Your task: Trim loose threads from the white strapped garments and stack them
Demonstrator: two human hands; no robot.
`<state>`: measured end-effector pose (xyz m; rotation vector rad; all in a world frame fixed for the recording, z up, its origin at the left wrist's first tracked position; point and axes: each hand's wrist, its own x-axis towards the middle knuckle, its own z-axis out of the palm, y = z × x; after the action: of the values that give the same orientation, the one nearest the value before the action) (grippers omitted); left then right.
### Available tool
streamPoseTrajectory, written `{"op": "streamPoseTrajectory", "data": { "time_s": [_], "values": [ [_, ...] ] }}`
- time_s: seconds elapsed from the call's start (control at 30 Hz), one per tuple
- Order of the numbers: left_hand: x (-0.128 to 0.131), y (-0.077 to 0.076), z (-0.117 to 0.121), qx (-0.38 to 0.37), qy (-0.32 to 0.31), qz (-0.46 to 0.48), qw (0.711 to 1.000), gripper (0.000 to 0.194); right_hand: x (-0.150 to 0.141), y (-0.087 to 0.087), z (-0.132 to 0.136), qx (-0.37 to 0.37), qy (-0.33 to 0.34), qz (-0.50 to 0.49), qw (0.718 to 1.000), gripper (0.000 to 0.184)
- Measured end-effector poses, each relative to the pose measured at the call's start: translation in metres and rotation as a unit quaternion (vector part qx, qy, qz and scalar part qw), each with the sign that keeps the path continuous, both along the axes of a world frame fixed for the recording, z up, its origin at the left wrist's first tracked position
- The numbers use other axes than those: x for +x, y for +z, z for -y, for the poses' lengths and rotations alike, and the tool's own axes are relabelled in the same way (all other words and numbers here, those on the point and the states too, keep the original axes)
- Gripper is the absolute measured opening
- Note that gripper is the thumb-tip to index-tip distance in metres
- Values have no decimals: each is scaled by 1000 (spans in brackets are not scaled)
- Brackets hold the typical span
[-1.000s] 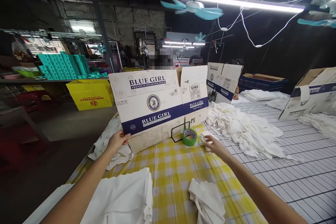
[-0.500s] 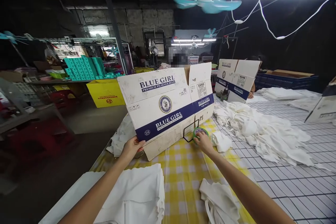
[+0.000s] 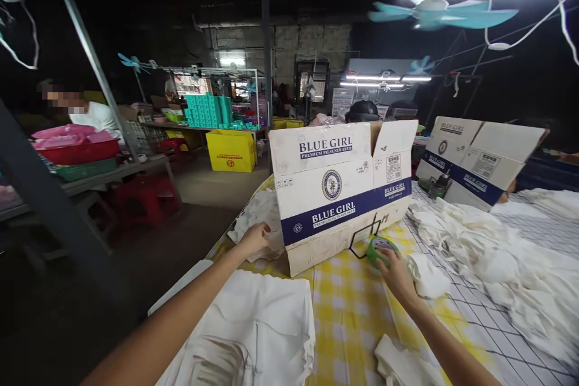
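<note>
A flattened white-and-blue beer carton (image 3: 332, 193) stands upright on the yellow checked cloth (image 3: 337, 307), a black wire stand (image 3: 357, 244) at its lower right. My left hand (image 3: 256, 241) is just left of the carton's edge, over a crumpled pile of white fabric (image 3: 260, 208). Its fingertips are hidden, so I cannot tell whether it grips the fabric. My right hand (image 3: 392, 266) has its fingers closed on the rim of a green roll of tape (image 3: 371, 250) in front of the stand. A bundled white cloth (image 3: 429, 277) lies beside that hand.
White fabric pieces (image 3: 266, 319) are stacked at the near left. More white fabric (image 3: 497, 241) is heaped on the right by a second carton (image 3: 479, 160). A person (image 3: 93, 114) is at the far left behind a red basin (image 3: 76, 148). Red stools (image 3: 147, 196) stand beyond the table.
My left hand has let go of the carton's lower left corner and moved left to the white fabric. My right hand stays at the tape roll. The view has turned left.
</note>
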<state>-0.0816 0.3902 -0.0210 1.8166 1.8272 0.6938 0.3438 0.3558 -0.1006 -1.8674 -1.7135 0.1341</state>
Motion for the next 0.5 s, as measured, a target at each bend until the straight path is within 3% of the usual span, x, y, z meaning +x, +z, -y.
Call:
{"op": "streamPoseTrajectory", "data": {
  "time_s": [0.13,0.27,0.4,0.5],
  "values": [
    [-8,6,-23,16,60,-87,994,98,-1,-7,21,57,10,-49,997,33],
    [7,-6,-49,5,44,-131,990,118,-11,-13,47,81,29,-104,991,31],
    [12,-23,-70,4,47,-125,991,106,-12,-18,72,81,48,-141,986,31],
    [4,-27,-78,30,19,-84,996,65,-4,-21,87,83,40,-153,984,31]
  ]
}}
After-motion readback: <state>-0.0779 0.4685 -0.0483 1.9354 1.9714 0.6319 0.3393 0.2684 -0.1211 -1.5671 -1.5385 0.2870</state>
